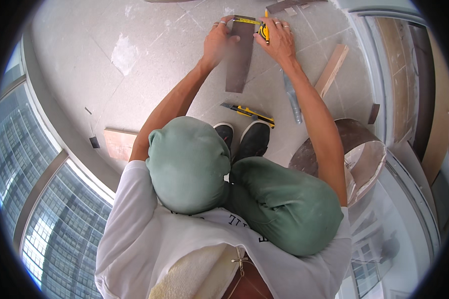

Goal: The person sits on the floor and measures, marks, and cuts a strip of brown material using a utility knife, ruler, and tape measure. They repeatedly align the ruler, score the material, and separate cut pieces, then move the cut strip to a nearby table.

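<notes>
A dark brown plank (240,62) lies lengthwise on the floor ahead of me. Across its far end stretches the yellow blade of a tape measure (263,33). My left hand (218,44) is at the plank's left edge, its fingertips holding the blade's end there and its thumb over the board. At the right edge, my right hand (280,44) grips the black-and-yellow case. A slim yellow stick, perhaps a pencil (267,16), also shows in that hand. Between the plank and my shoes, a yellow-and-black utility knife (253,113) rests with its blade out.
A long grey tube-like thing (292,97) lies by my right forearm, with a wood offcut (333,70) beyond it. A large round brown container (309,154) stands near my right knee. Another board (118,143) lies at left, near the windows (60,209). Door tracks run along the right.
</notes>
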A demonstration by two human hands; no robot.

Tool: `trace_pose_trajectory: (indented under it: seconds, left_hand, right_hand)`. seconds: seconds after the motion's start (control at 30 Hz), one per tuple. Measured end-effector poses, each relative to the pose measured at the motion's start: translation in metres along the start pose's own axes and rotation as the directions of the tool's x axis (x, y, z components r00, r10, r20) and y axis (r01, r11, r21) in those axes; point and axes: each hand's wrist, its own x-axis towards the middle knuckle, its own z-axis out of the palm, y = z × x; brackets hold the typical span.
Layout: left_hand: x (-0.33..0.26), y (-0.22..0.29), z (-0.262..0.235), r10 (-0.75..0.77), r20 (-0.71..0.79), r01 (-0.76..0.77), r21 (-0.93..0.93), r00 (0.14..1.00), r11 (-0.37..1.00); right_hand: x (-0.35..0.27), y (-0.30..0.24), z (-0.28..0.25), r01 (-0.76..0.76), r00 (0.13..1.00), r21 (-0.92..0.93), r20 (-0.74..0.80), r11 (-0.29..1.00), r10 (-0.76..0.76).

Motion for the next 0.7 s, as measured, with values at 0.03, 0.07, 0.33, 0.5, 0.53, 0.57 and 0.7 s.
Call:
trace_pose_trajectory:
  seconds: [0.03, 0.07, 0.33, 0.5, 0.53, 0.57, 0.7]
  left_hand:
    - [0.0, -0.001, 0.001, 0.012, -0.007, -0.012, 0.002, 1.0, 1.0]
    - [-0.001, -0.003, 0.002, 0.024, -0.014, -0.024, 0.003, 1.0, 1.0]
    - [0.003, -0.006, 0.0, -0.038, 0.015, 0.04, -0.202, 0.999, 0.979]
    - [-0.001, -0.004, -0.006, 0.121, -0.121, -0.132, -0.089, 0.985, 0.987]
    - [-0.008, 0.001, -0.012, 0.212, -0.181, -0.221, -0.034, 0.96, 0.975]
    - [-0.017, 0.007, -0.018, 0.302, -0.235, -0.304, 0.026, 0.924, 0.952]
    - [-0.069, 0.03, -0.038, 0.425, 0.068, -0.371, -0.378, 0.902, 0.848]
  right_hand:
    - [0.001, 0.0, 0.001, 0.016, 1.0, 0.001, -0.02, 1.0, -0.016]
    - [0.004, -0.001, 0.003, 0.031, 0.999, 0.001, -0.041, 1.0, -0.031]
    - [-0.003, 0.006, -0.022, 0.006, 0.994, 0.07, -0.109, 0.998, 0.002]
    - [-0.032, -0.011, -0.045, -0.022, 0.995, 0.119, -0.096, 0.993, 0.033]
    - [-0.041, -0.017, -0.048, -0.013, 0.994, 0.15, -0.103, 0.989, 0.028]
    - [-0.049, -0.024, -0.049, -0.003, 0.994, 0.181, -0.11, 0.983, 0.023]
    - [-0.078, -0.073, -0.069, -0.078, 0.997, 0.295, 0.033, 0.952, 0.071]
